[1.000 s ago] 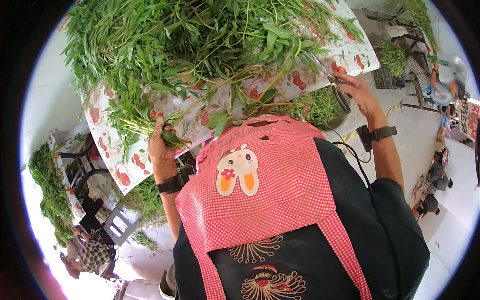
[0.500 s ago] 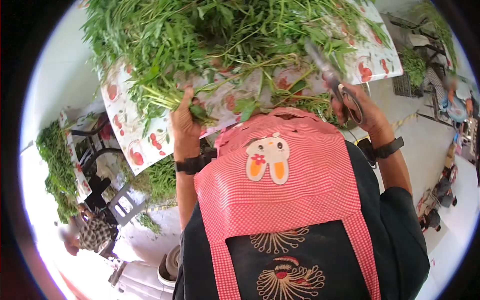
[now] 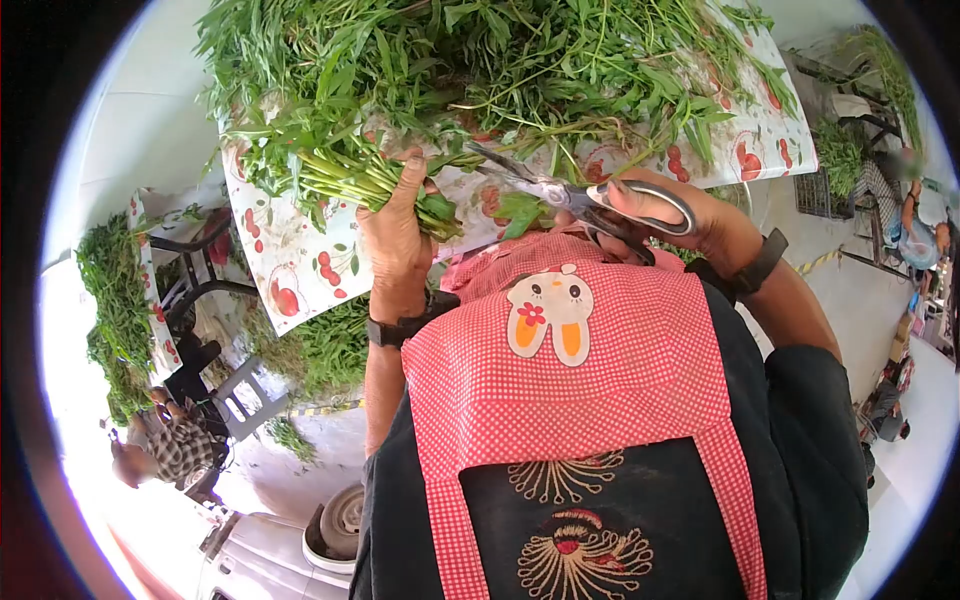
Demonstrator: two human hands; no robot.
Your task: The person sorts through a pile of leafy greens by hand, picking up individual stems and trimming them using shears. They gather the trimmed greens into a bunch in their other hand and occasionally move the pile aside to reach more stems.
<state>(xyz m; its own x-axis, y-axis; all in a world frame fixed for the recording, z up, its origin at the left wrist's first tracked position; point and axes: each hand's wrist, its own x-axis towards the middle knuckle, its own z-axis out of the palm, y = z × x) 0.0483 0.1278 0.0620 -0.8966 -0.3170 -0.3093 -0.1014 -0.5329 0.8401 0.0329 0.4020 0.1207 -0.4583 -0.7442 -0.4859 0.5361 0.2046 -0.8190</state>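
My left hand (image 3: 397,225) is closed around a bunch of leafy green stems (image 3: 345,178), the cut ends showing beside the thumb and leaves poking out below the fingers. In my right hand (image 3: 690,215) is a pair of scissors (image 3: 570,197), its dark handles looped over the fingers. The blades are parted and point left toward the held bunch, with their tips a short way from my left thumb. Behind both hands a large heap of the same greens (image 3: 520,60) covers much of the table, which has a fruit-print cloth (image 3: 270,235).
At left, more greens (image 3: 110,320) lie on another table, with a person in a checked shirt (image 3: 180,450) below it. Greens (image 3: 330,350) are piled on the floor near a grey stool (image 3: 245,402). On the right stand a dark crate (image 3: 825,192) and another person (image 3: 915,235).
My right hand has swung the scissors from pointing up over the heap to pointing left, closer to the bunch. The left hand has come slightly right, with the bunch turned more sideways.
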